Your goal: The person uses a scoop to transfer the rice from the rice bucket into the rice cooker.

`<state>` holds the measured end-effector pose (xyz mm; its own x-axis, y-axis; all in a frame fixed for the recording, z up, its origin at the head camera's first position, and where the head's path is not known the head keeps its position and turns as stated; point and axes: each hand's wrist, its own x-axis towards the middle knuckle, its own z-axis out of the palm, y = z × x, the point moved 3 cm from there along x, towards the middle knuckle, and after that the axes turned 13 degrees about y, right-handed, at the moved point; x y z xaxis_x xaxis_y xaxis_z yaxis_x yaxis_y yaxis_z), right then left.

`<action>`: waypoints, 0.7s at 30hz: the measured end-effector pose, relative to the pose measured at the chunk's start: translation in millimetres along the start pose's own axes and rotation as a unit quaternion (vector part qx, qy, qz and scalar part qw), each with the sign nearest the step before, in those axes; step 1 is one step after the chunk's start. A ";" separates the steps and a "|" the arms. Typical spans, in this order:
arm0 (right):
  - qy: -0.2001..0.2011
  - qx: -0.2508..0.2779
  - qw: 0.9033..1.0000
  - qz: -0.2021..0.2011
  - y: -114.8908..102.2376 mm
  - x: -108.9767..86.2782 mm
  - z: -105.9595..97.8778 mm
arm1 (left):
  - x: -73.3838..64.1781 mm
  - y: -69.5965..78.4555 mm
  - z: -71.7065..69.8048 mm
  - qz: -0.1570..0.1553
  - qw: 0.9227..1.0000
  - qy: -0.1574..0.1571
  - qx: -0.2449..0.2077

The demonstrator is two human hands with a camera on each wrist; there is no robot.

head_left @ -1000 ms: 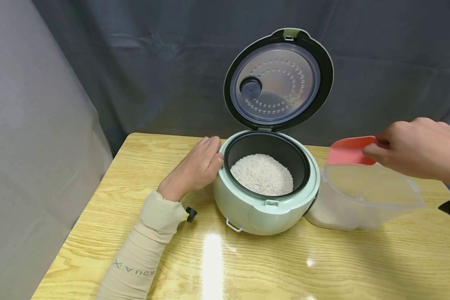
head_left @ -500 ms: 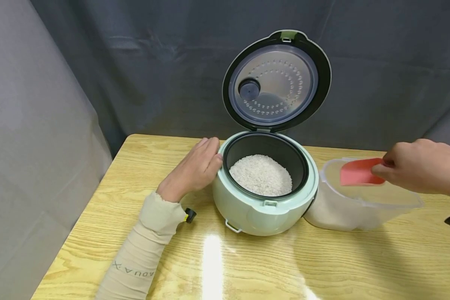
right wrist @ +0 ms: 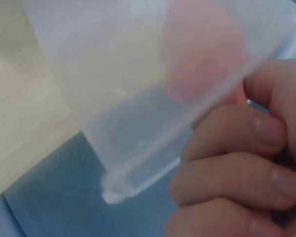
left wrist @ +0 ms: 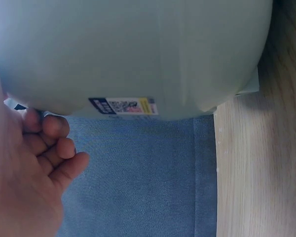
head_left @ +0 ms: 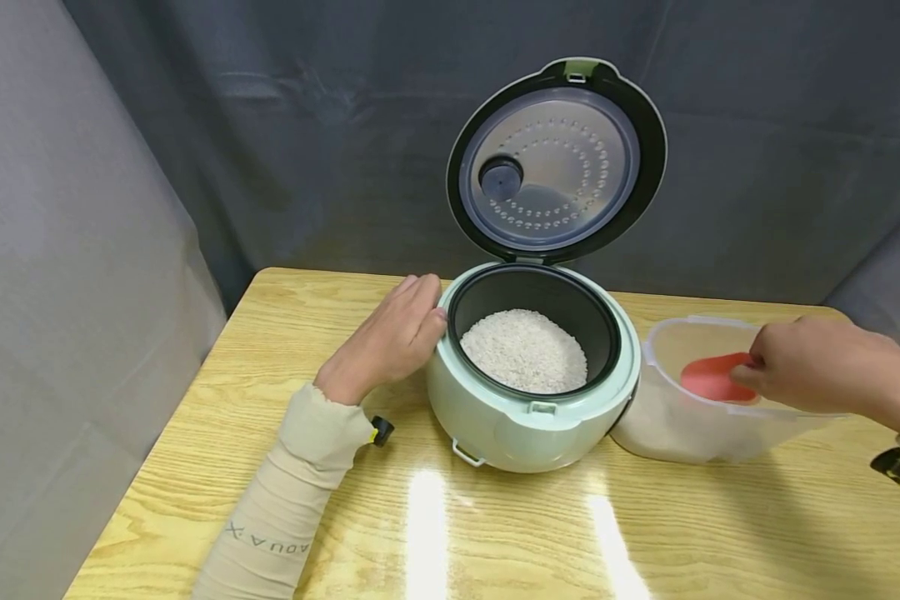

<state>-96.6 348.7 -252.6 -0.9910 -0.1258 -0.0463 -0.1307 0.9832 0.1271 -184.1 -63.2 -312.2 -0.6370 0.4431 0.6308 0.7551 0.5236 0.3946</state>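
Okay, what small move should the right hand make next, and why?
Probably dip the red scoop deeper into the translucent container: the right hand grips it, its blade shows through the container in the right wrist view, and pale contents, apparently rice, lie low inside.

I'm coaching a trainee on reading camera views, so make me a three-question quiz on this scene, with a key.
1. True or false: the lid of the rice cooker stands open.
2. Fill the gap: the right hand holds a red scoop inside the ____.
3. What does the left hand touch? A) the lid B) the side of the rice cooker C) the red scoop

Key: 1. True. 2. Translucent container. 3. B.
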 end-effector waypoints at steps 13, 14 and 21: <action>-0.006 -0.004 1.000 -0.024 4.6 1.8 18.7 | 0.4 0.9 1.9 0.003 1.000 -0.002 -0.002; -0.008 -0.005 1.000 -0.021 5.8 2.5 19.3 | 0.5 0.7 2.3 0.003 1.000 -0.002 -0.003; -0.036 -0.020 0.999 0.001 12.0 7.5 22.0 | 1.7 1.8 3.2 0.004 1.000 -0.001 -0.006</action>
<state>-105.0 362.5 -273.3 -0.9869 -0.1122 -0.1162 -0.1307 0.9773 0.1665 -184.3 -59.1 -312.6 -0.6313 0.4494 0.6321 0.7621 0.5106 0.3981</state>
